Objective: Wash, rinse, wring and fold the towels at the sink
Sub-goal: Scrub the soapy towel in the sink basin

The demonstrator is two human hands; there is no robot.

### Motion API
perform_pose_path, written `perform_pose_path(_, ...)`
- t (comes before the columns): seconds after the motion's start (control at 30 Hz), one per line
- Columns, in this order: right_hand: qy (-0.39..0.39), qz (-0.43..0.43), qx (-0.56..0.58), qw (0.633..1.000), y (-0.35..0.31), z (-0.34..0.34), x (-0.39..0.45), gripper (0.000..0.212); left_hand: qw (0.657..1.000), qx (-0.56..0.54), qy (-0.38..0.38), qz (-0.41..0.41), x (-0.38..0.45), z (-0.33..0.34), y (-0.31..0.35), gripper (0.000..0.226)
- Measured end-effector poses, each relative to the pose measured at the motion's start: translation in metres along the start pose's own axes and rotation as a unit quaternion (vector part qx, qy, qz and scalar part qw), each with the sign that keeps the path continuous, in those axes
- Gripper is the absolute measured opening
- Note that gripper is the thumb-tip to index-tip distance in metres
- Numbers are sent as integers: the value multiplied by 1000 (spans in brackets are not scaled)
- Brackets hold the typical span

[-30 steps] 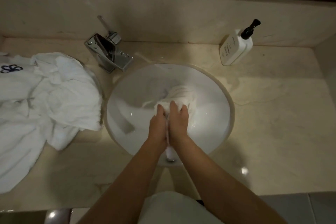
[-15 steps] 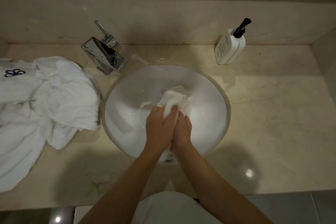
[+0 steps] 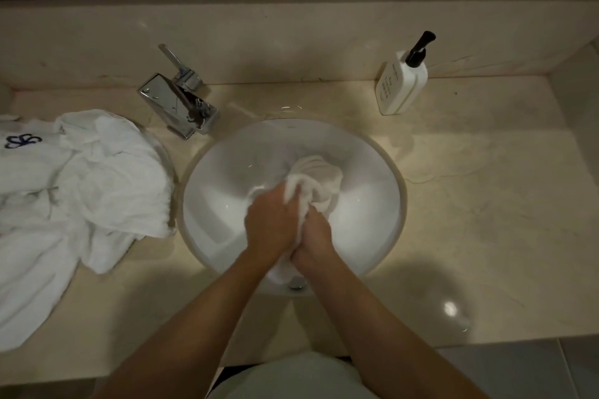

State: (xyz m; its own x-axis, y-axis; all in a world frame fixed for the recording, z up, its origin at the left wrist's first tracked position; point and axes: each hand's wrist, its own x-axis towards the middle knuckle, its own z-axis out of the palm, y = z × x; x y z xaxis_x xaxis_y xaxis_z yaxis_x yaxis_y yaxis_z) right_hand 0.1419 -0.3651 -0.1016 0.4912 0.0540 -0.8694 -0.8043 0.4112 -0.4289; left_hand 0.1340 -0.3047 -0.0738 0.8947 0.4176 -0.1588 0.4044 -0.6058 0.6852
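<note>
Both hands meet over the sink (image 3: 207, 204), the left hand (image 3: 270, 225) and right hand (image 3: 316, 233) each with a closed grip on a bunched white towel (image 3: 319, 180). Most of the towel bulges out beyond the fingers, toward the back of the bowl. A heap of white towels (image 3: 81, 191) lies at the counter's (image 3: 486, 204) left edge, the tap (image 3: 178, 105) and a soap bottle (image 3: 400, 84) along its back edge.
</note>
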Motion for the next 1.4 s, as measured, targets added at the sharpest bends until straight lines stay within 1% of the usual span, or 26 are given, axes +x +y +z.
perform_pose_path(0.07, -2, -20, -45, 999, 5, 8, -4, 60, 993, -66, -4, -97, 19, -5, -15, 34)
perform_pose_path(0.1, -13, -45, -86, 995, 3, 10, -8, 60, 986, -110, 9, -128, 22, -7, -20, 36)
perform_pose_path(0.17, -10, -106, -152, 983, -5, 11, -15, 35, 962, -193, 29, -190, 19, -5, -19, 36)
perform_pose_path(0.2, 15, -139, -162, 977, -10, 10, -15, 27, 956, -212, 25, -203, 11, -4, -11, 34)
perform_pose_path(0.27, 92, -153, -112, 978, -26, 8, -2, 26, 962, -200, 13, -184, -11, -1, 5, 33)
perform_pose_path(0.33, 135, -96, -64, 984, -38, 1, 18, 22, 977, -175, -6, -120, -35, -5, 19, 34)
perform_pose_path(0.4, 116, -10, -18, 993, -35, -6, 28, 21, 987, -153, -35, -41, -44, -12, 27, 40)
perform_pose_path(0.47, 19, 60, 80, 995, -21, -8, 26, 39, 993, -116, -38, 5, -30, -17, 30, 43)
perform_pose_path(0.53, -49, 74, 67, 994, -3, -5, 15, 44, 998, -58, 0, -35, 3, -16, 23, 45)
perform_pose_path(0.6, -60, 27, -45, 997, 7, 1, 11, 40, 993, -83, 10, -89, 31, -17, 11, 44)
perform_pose_path(0.63, -46, -16, -93, 994, 8, 5, 6, 38, 988, -121, 4, -99, 35, -16, 5, 44)
perform_pose_path(0.7, 1, -79, -94, 992, -1, 8, 7, 32, 981, -158, -6, -114, 21, -14, 5, 39)
perform_pose_path(0.77, 81, -73, -46, 993, -19, 4, 28, 26, 988, -132, -15, -73, -7, -11, 11, 37)
perform_pose_path(0.83, 124, -26, -33, 991, -29, 0, 42, 23, 994, -98, -39, -21, -23, -7, 12, 43)
perform_pose_path(0.87, 113, 0, -33, 993, -26, 1, 43, 24, 997, -68, -41, -21, -18, -6, 7, 45)
perform_pose_path(0.9, 71, 13, -34, 997, -15, 6, 41, 28, 998, -32, -35, -47, -3, -5, 0, 46)
perform_pose_path(0.93, 27, 15, -52, 998, -2, 14, 32, 33, 994, -8, -26, -104, 18, -8, -7, 46)
perform_pose_path(0.97, -14, -7, -76, 997, 8, 22, 19, 35, 986, -30, -7, -161, 38, -15, -12, 44)
perform_pose_path(1.0, -14, -42, -78, 996, 7, 31, 9, 35, 977, -83, 14, -197, 49, -20, -12, 40)
perform_pose_path(1.07, 54, -77, -97, 991, -17, 39, 13, 36, 977, -136, 18, -164, 41, -24, 1, 36)
perform_pose_path(1.13, 89, -60, -71, 992, -53, 32, 44, 35, 990, -115, -26, -73, 10, -23, 24, 37)
perform_pose_path(1.2, 44, -39, -106, 993, -61, 28, 53, 37, 997, -65, -34, -23, 1, -18, 25, 41)
perform_pose_path(1.23, 19, -44, -130, 990, -50, 28, 44, 38, 999, -29, -23, -40, 13, -16, 20, 43)
perform_pose_path(1.27, 5, -45, -153, 987, -32, 30, 37, 38, 996, -20, -6, -90, 35, -16, 12, 45)
perform_pose_path(1.33, -8, -49, -191, 980, -8, 32, 36, 38, 982, -75, 19, -170, 62, -25, 3, 44)
perform_pose_path(1.4, -2, -59, -177, 982, -10, 36, 42, 41, 982, -114, 31, -146, 50, -22, 1, 43)
